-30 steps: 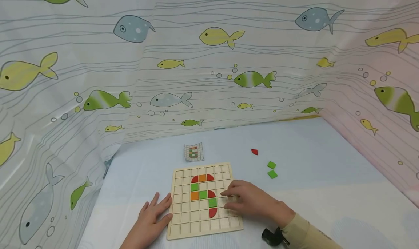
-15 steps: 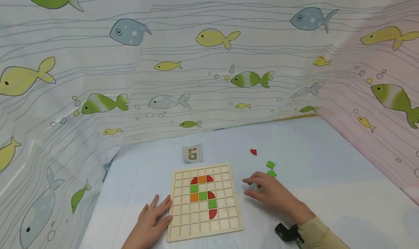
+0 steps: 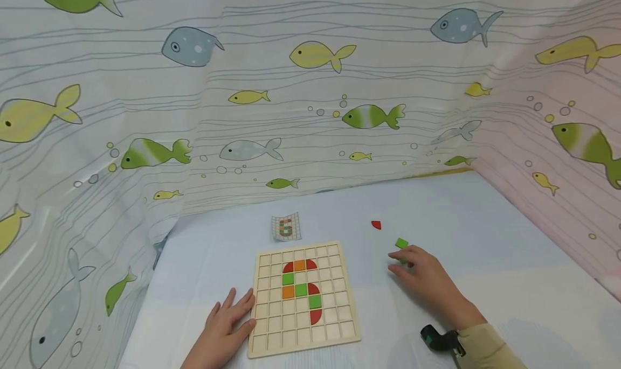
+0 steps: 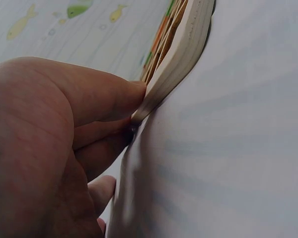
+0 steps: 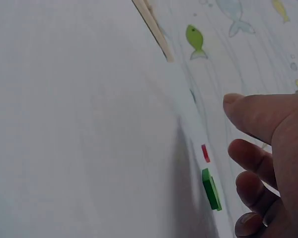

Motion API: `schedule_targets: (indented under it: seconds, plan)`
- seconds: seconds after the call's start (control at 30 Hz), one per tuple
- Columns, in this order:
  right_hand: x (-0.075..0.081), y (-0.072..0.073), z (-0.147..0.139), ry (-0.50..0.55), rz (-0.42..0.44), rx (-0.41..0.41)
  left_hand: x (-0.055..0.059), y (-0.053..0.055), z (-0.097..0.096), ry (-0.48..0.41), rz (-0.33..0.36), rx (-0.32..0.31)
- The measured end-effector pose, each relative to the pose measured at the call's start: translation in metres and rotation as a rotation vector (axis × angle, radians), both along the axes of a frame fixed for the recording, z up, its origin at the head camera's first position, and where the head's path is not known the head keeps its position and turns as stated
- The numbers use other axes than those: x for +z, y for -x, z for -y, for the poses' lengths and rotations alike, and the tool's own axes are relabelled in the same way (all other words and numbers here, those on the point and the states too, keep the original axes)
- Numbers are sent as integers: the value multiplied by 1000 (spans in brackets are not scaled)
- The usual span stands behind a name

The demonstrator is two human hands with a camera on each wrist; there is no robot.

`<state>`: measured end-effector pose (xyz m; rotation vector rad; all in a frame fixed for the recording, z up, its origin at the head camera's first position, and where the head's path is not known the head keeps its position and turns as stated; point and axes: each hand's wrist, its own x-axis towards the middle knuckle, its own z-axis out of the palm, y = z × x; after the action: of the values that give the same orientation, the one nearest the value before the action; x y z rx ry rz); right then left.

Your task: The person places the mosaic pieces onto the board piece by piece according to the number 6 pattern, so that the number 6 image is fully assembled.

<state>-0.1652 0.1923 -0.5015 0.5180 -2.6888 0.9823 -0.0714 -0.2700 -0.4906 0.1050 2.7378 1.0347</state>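
Observation:
My left hand (image 3: pixel 223 323) lies at the left side of a wooden grid board (image 3: pixel 332 304), fingers spread. In the left wrist view, its thumb and fingertips touch the board's edge (image 4: pixel 176 67). Red quarter-round, orange and green square tiles sit in the board's cells. To the right of the board, my right hand (image 3: pixel 427 277) hovers with thumb and fingers parted, holding nothing. It is over a green square tile mostly hidden behind it; another green tile (image 3: pixel 401 243) shows just beyond the fingers. In the right wrist view, a green tile (image 5: pixel 211 190) lies beside the fingertips.
A small paper card (image 3: pixel 286 227) printed with a tile pattern on a grid lies behind the board. One red quarter-round tile (image 3: pixel 376 224) lies farther back on the pale tablecloth (image 3: pixel 218 261). Fish-printed sheets (image 3: pixel 301 126) rise around the table's back and sides.
My right hand has moved off the board's right side, rightward and slightly away, to the green tiles. The left hand has stayed at the board's edge.

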Motion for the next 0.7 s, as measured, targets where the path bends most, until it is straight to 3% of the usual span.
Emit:
schedule_targets:
  seconds: [0.33,0.7]
  plan:
    - [-7,8,-11,19,40,-146,-2,-1,2,15,0,9]
    - [-13,13,-14,-31,65,-158,1,0,2,-4,-23,-21]
